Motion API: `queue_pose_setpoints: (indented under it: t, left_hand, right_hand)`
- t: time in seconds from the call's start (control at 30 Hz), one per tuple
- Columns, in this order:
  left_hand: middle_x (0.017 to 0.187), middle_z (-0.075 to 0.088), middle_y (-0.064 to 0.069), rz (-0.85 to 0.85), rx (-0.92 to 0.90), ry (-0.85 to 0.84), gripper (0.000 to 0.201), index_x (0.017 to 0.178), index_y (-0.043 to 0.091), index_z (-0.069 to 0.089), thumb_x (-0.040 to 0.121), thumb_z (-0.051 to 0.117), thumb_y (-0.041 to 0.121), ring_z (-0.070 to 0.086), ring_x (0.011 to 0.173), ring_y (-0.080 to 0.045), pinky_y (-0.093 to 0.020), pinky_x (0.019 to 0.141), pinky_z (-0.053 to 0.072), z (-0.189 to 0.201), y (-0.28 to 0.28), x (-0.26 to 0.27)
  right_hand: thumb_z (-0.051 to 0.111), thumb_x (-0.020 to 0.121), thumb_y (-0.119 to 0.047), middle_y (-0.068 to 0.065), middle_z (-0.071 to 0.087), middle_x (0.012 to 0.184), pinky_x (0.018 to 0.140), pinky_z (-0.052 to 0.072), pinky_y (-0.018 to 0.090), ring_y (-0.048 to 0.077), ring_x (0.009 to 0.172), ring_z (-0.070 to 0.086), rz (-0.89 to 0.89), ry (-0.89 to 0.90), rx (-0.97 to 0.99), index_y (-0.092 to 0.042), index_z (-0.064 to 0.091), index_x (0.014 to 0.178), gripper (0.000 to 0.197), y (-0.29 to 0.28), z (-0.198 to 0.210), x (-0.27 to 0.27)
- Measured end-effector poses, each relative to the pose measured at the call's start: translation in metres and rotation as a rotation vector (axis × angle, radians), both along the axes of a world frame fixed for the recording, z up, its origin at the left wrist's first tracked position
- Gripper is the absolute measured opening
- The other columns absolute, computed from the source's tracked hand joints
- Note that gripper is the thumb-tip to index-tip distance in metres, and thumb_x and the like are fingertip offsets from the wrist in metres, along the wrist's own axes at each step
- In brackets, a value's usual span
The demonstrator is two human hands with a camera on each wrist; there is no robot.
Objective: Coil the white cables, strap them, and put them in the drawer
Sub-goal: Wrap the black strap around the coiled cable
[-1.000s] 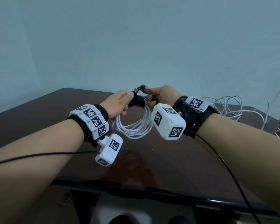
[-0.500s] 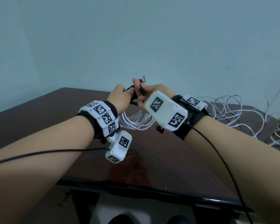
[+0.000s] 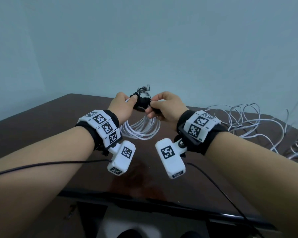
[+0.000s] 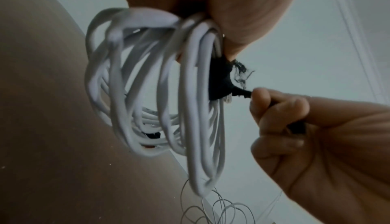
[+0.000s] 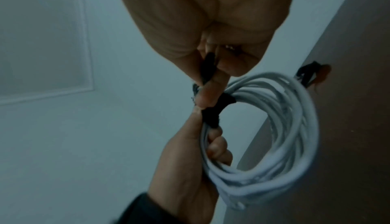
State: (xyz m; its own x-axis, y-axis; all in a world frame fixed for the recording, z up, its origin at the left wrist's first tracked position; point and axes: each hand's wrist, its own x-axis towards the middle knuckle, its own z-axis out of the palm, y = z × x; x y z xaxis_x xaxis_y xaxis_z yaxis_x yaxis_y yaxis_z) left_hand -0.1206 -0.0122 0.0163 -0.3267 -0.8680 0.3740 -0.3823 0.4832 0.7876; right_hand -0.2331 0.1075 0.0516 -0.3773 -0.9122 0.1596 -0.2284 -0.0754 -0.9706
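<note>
The coil is being gripped by the left hand; the strap around it is being pinched by the right hand.

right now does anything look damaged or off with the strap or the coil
The black strap is frayed: loose threads stick up from its end above the white coil. The loops hang unevenly. More white cable lies tangled on the table.

1. Right wristband: small printed marks beside the square black-and-white codes, seemingly "#1" and "#2".
2. Left wristband: tiny marks beside the same kind of codes, too small to read surely.
3. Wrist camera blocks: square codes only.
</note>
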Motion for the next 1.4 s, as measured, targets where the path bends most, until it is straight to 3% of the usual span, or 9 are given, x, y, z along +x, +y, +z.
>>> queue_pose_setpoints:
  t: [0.17, 0.3, 0.43, 0.57, 0.7, 1.0, 1.13, 1.27, 1.4]
  left_hand:
    - [0.064, 0.045, -0.005, -0.027, 0.014, 0.009, 0.041, 0.074, 0.007, 0.043, 0.096, 0.041, 0.042, 0.041, 0.054, -0.017, -0.03, 0.058, 0.032, -0.007, 0.0, -0.003]
    - [0.063, 0.045, -0.005, -0.061, 0.017, 0.002, 0.041, 0.069, 0.01, 0.041, 0.096, 0.042, 0.041, 0.04, 0.052, -0.017, -0.03, 0.054, 0.03, -0.008, 0.007, -0.007]
    - [0.064, 0.047, -0.006, -0.133, 0.064, 0.03, 0.031, 0.08, 0.001, 0.049, 0.093, 0.047, 0.029, 0.043, 0.055, -0.02, -0.029, 0.052, 0.031, -0.006, 0.017, -0.023]
    - [0.061, 0.047, -0.007, -0.255, 0.224, 0.188, 0.022, 0.093, -0.003, 0.055, 0.084, 0.043, 0.013, 0.042, 0.049, -0.016, -0.024, 0.047, 0.034, -0.007, 0.022, -0.027]
    - [0.053, 0.044, -0.002, -0.338, 0.357, 0.347, 0.026, 0.079, 0.008, 0.055, 0.094, 0.036, 0.0, 0.039, 0.045, -0.01, -0.017, 0.041, 0.031, -0.006, 0.033, -0.029]
    - [0.042, 0.046, 0.004, -0.324, 0.556, 0.512, 0.032, 0.069, 0.011, 0.049, 0.099, 0.044, 0.02, 0.041, 0.041, -0.01, -0.015, 0.038, 0.033, 0.0, 0.03, -0.02]
    - [0.061, 0.057, -0.006, -0.341, 0.658, 0.58, 0.032, 0.081, 0.006, 0.058, 0.099, 0.044, 0.028, 0.051, 0.052, -0.016, -0.025, 0.057, 0.043, 0.003, 0.03, -0.018]
    - [0.047, 0.049, 0.003, -0.331, 0.58, 0.512, 0.032, 0.072, 0.01, 0.053, 0.099, 0.042, 0.021, 0.042, 0.037, -0.006, -0.016, 0.037, 0.034, 0.007, 0.038, -0.018]
    - [0.048, 0.042, -0.002, -0.351, 0.578, 0.486, 0.031, 0.061, 0.012, 0.045, 0.092, 0.042, 0.015, 0.037, 0.048, -0.015, -0.021, 0.043, 0.031, 0.006, 0.042, -0.019]
  right_hand:
    - [0.041, 0.093, 0.005, 0.004, 0.069, 0.061, 0.046, 0.034, 0.017, 0.005, 0.044, 0.056, 0.068, 0.014, 0.023, -0.01, 0.056, 0.09, 0.021, -0.001, -0.002, -0.013]
    - [0.037, 0.094, 0.01, 0.008, 0.072, 0.074, 0.063, 0.048, 0.017, 0.01, 0.063, 0.064, 0.186, -0.411, 0.008, -0.003, 0.056, 0.1, 0.024, -0.004, -0.002, -0.014]
    - [0.043, 0.095, 0.001, 0.011, 0.064, 0.086, 0.041, 0.045, 0.01, 0.008, 0.062, 0.056, 0.195, -0.714, 0.026, -0.001, 0.058, 0.089, 0.016, -0.005, 0.001, -0.005]
    - [0.06, 0.086, 0.004, 0.022, 0.066, 0.097, 0.039, 0.048, 0.017, 0.016, 0.062, 0.06, 0.054, -0.572, -0.013, -0.003, 0.05, 0.102, 0.02, -0.011, 0.002, 0.003]
    - [0.065, 0.085, -0.002, 0.012, 0.063, 0.069, 0.044, 0.051, 0.017, 0.008, 0.042, 0.06, 0.02, -0.284, -0.047, -0.01, 0.048, 0.084, 0.019, -0.014, 0.005, 0.0]
    - [0.05, 0.095, -0.01, 0.014, 0.065, 0.076, 0.041, 0.049, 0.021, 0.012, 0.039, 0.058, 0.007, -0.192, -0.072, -0.012, 0.049, 0.08, 0.015, -0.01, 0.01, 0.006]
    - [0.057, 0.09, -0.016, 0.02, 0.069, 0.07, 0.039, 0.04, 0.021, 0.016, 0.035, 0.052, -0.161, 0.094, -0.033, -0.013, 0.043, 0.084, 0.016, -0.014, 0.002, 0.004]
    - [0.054, 0.093, -0.013, 0.008, 0.064, 0.055, 0.035, 0.035, 0.016, 0.008, 0.029, 0.046, -0.093, -0.063, -0.017, -0.008, 0.05, 0.076, 0.018, -0.014, -0.001, 0.002]
    - [0.053, 0.094, -0.015, 0.01, 0.062, 0.057, 0.036, 0.034, 0.016, 0.011, 0.029, 0.043, -0.09, -0.065, 0.02, -0.01, 0.051, 0.072, 0.023, -0.012, 0.001, 0.004]
